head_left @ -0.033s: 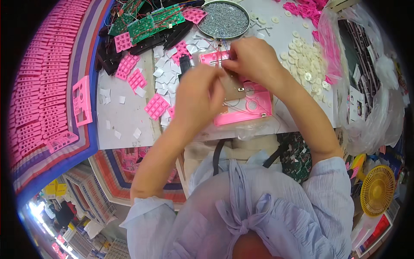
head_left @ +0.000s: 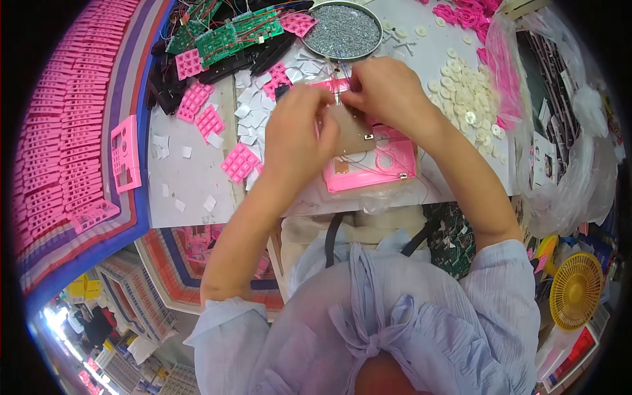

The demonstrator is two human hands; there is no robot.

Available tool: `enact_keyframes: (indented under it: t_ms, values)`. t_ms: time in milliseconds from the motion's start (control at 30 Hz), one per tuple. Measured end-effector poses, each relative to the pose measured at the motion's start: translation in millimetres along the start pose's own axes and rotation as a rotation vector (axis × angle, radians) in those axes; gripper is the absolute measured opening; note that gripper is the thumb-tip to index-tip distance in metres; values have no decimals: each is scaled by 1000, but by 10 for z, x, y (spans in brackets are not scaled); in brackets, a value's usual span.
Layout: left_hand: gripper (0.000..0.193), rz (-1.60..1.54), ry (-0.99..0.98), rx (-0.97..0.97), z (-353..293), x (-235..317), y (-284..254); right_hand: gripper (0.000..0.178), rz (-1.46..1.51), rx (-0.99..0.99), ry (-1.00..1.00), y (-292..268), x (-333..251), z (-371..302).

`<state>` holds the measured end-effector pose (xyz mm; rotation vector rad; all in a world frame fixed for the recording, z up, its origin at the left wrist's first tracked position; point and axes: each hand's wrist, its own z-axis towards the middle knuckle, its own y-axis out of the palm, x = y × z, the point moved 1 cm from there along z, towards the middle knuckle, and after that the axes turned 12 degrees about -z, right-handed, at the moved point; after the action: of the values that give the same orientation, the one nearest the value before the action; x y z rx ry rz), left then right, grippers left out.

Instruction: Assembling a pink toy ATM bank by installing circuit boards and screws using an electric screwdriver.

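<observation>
A pink plastic housing point(head_left: 368, 182) lies in front of me with a brown circuit board point(head_left: 353, 137) over its middle. Thin wires point(head_left: 338, 76) rise at the far end of the board. My left hand point(head_left: 303, 128) is closed at the board's upper left, thumb and fingers bent together; what they hold is hidden. From the right, my right hand point(head_left: 388, 85) pinches beside the wires, and I cannot make out what is between its fingertips. A small dark part point(head_left: 282, 90) is partly covered by my left hand.
White paper squares point(head_left: 253, 118) and pink keypads point(head_left: 239, 163) lie to the left. Green circuit boards point(head_left: 240, 36) and a round tin of screws point(head_left: 342, 30) stand behind. White discs point(head_left: 469, 99) lie right; stacked pink housings point(head_left: 72, 118) line the far left.
My left hand has moved slightly right and up toward the wires, covering more of the dark part. The right hand has stayed nearly still.
</observation>
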<state>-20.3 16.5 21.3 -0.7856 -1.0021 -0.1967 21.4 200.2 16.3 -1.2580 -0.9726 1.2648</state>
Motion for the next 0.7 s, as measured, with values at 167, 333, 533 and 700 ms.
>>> enact_keyframes:
  t_ms: [167,333,533,700]
  values:
    - [21,202,34,80,219,-280,136,23,64,4,54,47,-38,-21]
    - [19,123,-57,68,231,-309,130,21,365,87,176,34,-42,-171]
    - [15,-36,-208,92,274,-317,62,19,563,110,204,47,-64,-262]
    - [15,63,-89,139,278,-378,-11,16,542,53,81,-2,-78,-288]
